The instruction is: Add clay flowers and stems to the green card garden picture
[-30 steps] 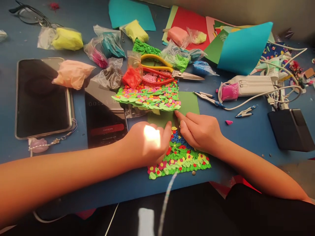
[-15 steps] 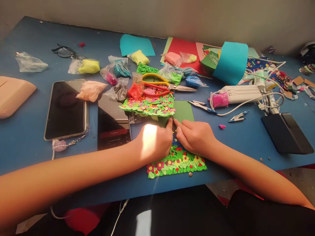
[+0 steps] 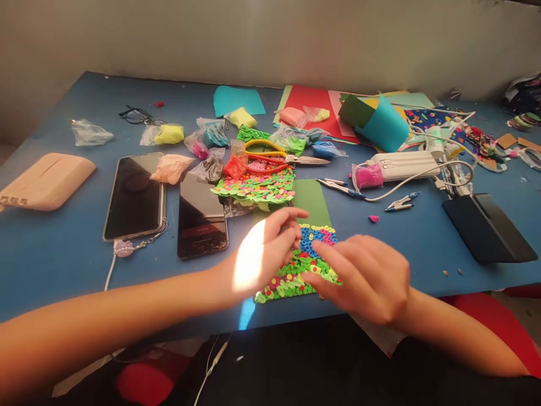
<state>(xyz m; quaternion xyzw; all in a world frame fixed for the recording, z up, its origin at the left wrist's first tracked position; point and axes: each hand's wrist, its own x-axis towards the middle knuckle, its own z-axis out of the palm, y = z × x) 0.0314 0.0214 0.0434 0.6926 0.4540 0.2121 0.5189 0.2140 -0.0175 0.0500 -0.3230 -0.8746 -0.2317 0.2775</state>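
A green card [image 3: 311, 198] crusted with small clay flowers lies flat near the front edge of the blue worktop [image 3: 51, 248]. It looks light and bendy, its soft decoration easily squashed (best held by the bare edges). The left hand [image 3: 270, 245], fingers loosely curled, rests on its left side, gripping nothing; the right hand [image 3: 369, 279], open and blurred, hovers over its lower right corner

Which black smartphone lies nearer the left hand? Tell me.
The black smartphone showing a red bar, beside the left hand; the blank-screened smartphone lies farther away.
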